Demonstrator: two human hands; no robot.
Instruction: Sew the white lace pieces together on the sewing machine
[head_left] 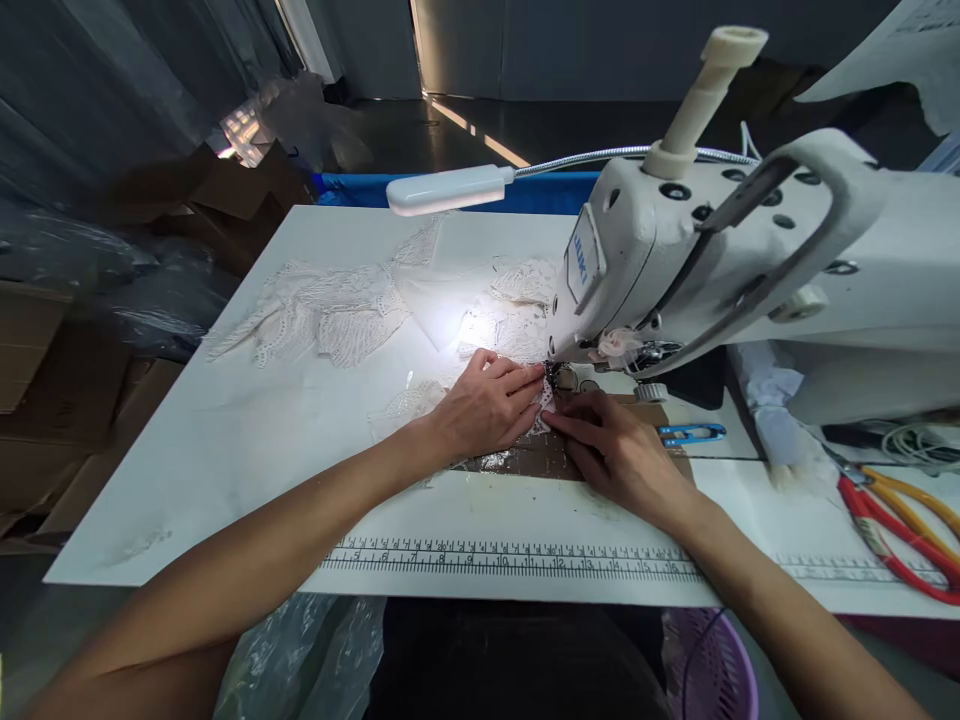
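A white sewing machine [720, 260] stands on the right of a white table [225, 440]. My left hand [487, 405] lies flat with fingers stretched out on a piece of white lace [409, 405], fingertips right beside the needle and presser foot [561, 378]. My right hand [619, 450] rests on the table just in front of the presser foot, fingers extended toward the lace under the needle. Both hands press the fabric down; neither lifts anything.
More white lace pieces [330, 310] lie spread at the back left under a gooseneck lamp [450, 188]. Blue thread snips [690, 433] lie right of my right hand. Red and orange scissors [900, 520] sit at the far right. A printed ruler [510, 560] runs along the front edge.
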